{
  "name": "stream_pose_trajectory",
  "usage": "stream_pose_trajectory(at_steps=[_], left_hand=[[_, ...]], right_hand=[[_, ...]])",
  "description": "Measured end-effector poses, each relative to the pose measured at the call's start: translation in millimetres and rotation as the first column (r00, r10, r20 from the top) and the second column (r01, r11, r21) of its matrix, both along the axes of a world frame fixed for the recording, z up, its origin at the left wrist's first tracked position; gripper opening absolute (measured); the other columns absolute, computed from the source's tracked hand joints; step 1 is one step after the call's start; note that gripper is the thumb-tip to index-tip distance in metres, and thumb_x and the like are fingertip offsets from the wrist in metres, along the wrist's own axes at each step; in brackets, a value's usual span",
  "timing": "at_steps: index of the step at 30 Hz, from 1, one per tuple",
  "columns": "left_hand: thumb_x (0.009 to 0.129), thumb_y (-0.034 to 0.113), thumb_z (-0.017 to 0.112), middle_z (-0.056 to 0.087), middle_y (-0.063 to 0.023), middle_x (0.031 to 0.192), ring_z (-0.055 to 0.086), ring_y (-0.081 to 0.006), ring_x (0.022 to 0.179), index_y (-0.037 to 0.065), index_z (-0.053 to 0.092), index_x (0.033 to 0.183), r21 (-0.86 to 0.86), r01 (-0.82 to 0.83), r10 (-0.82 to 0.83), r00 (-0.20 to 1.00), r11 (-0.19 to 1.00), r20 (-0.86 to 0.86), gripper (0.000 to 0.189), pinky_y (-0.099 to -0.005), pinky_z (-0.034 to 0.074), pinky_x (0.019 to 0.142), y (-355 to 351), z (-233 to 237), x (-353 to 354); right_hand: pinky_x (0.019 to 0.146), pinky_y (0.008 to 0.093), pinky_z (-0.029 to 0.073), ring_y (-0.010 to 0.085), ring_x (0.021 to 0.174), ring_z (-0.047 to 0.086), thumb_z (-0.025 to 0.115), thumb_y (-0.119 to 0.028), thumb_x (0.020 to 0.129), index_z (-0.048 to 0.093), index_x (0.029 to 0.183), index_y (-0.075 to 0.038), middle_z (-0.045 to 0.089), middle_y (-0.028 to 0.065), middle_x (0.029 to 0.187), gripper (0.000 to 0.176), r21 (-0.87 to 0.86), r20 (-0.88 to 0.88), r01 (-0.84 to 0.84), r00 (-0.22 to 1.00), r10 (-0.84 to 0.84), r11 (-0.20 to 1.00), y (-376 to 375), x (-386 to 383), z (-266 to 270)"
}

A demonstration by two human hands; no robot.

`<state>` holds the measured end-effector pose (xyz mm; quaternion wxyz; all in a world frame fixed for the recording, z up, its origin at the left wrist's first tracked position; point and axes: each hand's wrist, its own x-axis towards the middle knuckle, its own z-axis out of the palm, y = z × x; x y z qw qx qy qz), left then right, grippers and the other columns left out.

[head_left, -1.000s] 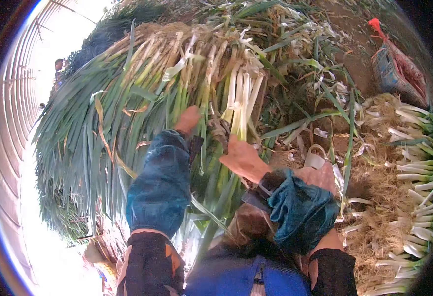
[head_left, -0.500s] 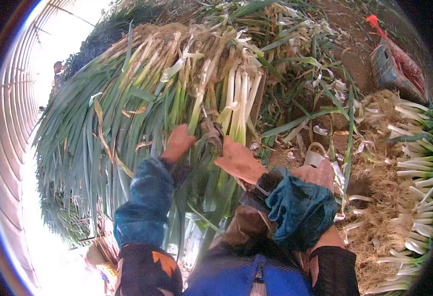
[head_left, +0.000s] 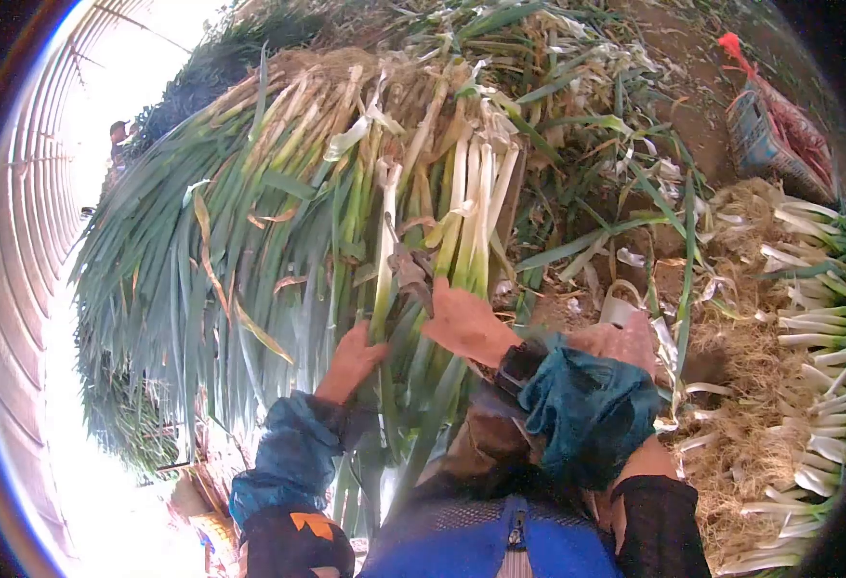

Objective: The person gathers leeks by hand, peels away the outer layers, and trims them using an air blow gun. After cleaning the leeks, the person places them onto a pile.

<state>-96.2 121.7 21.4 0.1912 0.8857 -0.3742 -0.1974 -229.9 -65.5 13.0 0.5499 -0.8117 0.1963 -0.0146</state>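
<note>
My left hand [head_left: 354,360] is closed around the green part of a leek [head_left: 385,255], whose white stalk points away from me. My right hand [head_left: 471,326] is closed on a dark grey tool with a thin nozzle [head_left: 409,268], which looks like an air blow gun. The nozzle lies against the leek's white stalk. Just beyond my right hand is a bunch of white, cleaned leeks [head_left: 476,207]; whether its fingers also hold them is hidden. A large heap of uncleaned leeks [head_left: 221,212] lies to the left, roots at the far end.
Rows of white-stalked leeks with roots [head_left: 832,385] lie along the right. A netted bag with a red tie [head_left: 775,135] sits at the far right. Leaf scraps [head_left: 596,144] cover the ground ahead. A distant person [head_left: 118,135] appears at left, near the ribbed greenhouse wall [head_left: 33,222].
My left hand has moved down toward me along the leek. The leek's stalk now shows white where brownish outer skin covered it. My right hand has barely shifted.
</note>
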Motion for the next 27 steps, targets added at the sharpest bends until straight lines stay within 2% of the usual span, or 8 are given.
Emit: stream_pose_trajectory(at_steps=[3, 9, 15, 18, 21, 24, 25, 27], left_hand=[[0.07, 0.023, 0.06, 0.056, -0.0262, 0.089, 0.053, -0.0437, 0.089, -0.002, 0.05, 0.101, 0.113, 0.042, -0.037, 0.998, 0.993, -0.043, 0.041, -0.0471, 0.041, 0.077, 10.8, -10.4, 8.1], [0.071, 0.022, 0.059, 0.056, -0.0256, 0.092, 0.053, -0.0422, 0.092, -0.002, 0.05, 0.101, 0.161, 0.0, 0.022, 0.99, 0.987, -0.139, 0.04, -0.0455, 0.042, 0.077, 13.4, -11.4, 4.9], [0.072, 0.023, 0.061, 0.058, -0.0228, 0.093, 0.056, -0.0378, 0.09, 0.0, 0.051, 0.107, 0.052, -0.031, 0.043, 0.966, 0.998, -0.254, 0.044, -0.0417, 0.043, 0.078, 21.9, -8.1, -14.9], [0.073, 0.023, 0.062, 0.057, -0.0217, 0.092, 0.056, -0.0355, 0.087, 0.001, 0.05, 0.112, 0.213, -0.041, 0.053, 0.997, 0.976, -0.05, 0.046, -0.0399, 0.044, 0.077, 32.0, -11.8, -21.4], [0.075, 0.022, 0.061, 0.057, -0.0227, 0.092, 0.056, -0.037, 0.088, 0.001, 0.049, 0.113, -0.13, -0.207, 0.12, 0.867, 0.97, -0.483, 0.044, -0.0418, 0.044, 0.076, 36.5, -20.0, -33.7], [0.077, 0.021, 0.061, 0.057, -0.0235, 0.092, 0.056, -0.0374, 0.089, 0.001, 0.049, 0.111, -0.058, -0.006, -0.005, 0.981, 0.998, -0.194, 0.042, -0.0437, 0.043, 0.074, -1.4, -13.0, -33.2], [0.077, 0.023, 0.062, 0.056, -0.024, 0.088, 0.057, -0.036, 0.086, -0.002, 0.049, 0.109, -0.159, 0.209, -0.214, 0.977, 0.965, -0.012, 0.043, -0.0443, 0.044, 0.074, -14.5, -23.6, -22.1], [0.077, 0.022, 0.063, 0.056, -0.0225, 0.096, 0.056, -0.0353, 0.089, -0.003, 0.05, 0.105, 0.324, 0.126, -0.122, 0.992, 0.937, -0.032, 0.04, -0.0439, 0.044, 0.075, -65.0, -22.0, 11.8]], right_hand=[[0.07, 0.0491, 0.045, 0.0448, 0.08, 0.056, 0.056, -0.023, 0.074, 0.042, 0.091, 0.007, 0.057, 0.0293, 0.079, 0.037, -0.011, 0.008, 0.032, 0.999, -0.032, 0.999, -4.3, 12.1, -1.1], [0.07, 0.0488, 0.044, 0.0451, 0.08, 0.056, 0.057, -0.024, 0.074, 0.043, 0.089, 0.006, 0.057, 0.0283, 0.079, 0.036, -0.031, 0.059, 0.101, 0.993, -0.099, 0.994, -10.0, 33.1, -28.5], [0.071, 0.0485, 0.047, 0.045, 0.082, 0.058, 0.061, -0.02, 0.072, 0.047, 0.091, 0.008, 0.059, 0.0292, 0.082, 0.037, -0.04, 0.028, 0.154, 0.988, -0.153, 0.987, -20.2, 40.3, -33.3], [0.068, 0.0493, 0.044, 0.0454, 0.079, 0.056, 0.061, -0.025, 0.074, 0.043, 0.093, 0.005, 0.057, 0.0273, 0.078, 0.04, -0.076, 0.061, 0.114, 0.992, -0.109, 0.991, -18.0, 35.2, -27.3], [0.068, 0.0481, 0.045, 0.0445, 0.079, 0.057, 0.061, -0.025, 0.074, 0.042, 0.097, 0.006, 0.058, 0.0267, 0.079, 0.043, -0.112, 0.077, 0.048, 0.996, -0.039, 0.993, -10.3, 20.5, -6.4], [0.068, 0.0479, 0.045, 0.0442, 0.079, 0.058, 0.061, -0.024, 0.074, 0.04, 0.102, 0.008, 0.059, 0.0273, 0.079, 0.047, -0.115, 0.028, 0.066, 0.998, -0.063, 0.991, -11.5, 14.2, -10.5], [0.069, 0.048, 0.045, 0.0443, 0.079, 0.058, 0.061, -0.024, 0.074, 0.04, 0.103, 0.009, 0.059, 0.028, 0.079, 0.049, -0.115, -0.013, 0.118, 0.993, -0.12, 0.986, -22.3, 11.9, -12.3], [0.072, 0.0478, 0.046, 0.044, 0.08, 0.058, 0.061, -0.024, 0.074, 0.039, 0.105, 0.01, 0.059, 0.0291, 0.08, 0.051, -0.18, -0.03, 0.197, 0.978, -0.205, 0.964, -39.2, 10.8, -12.6]])
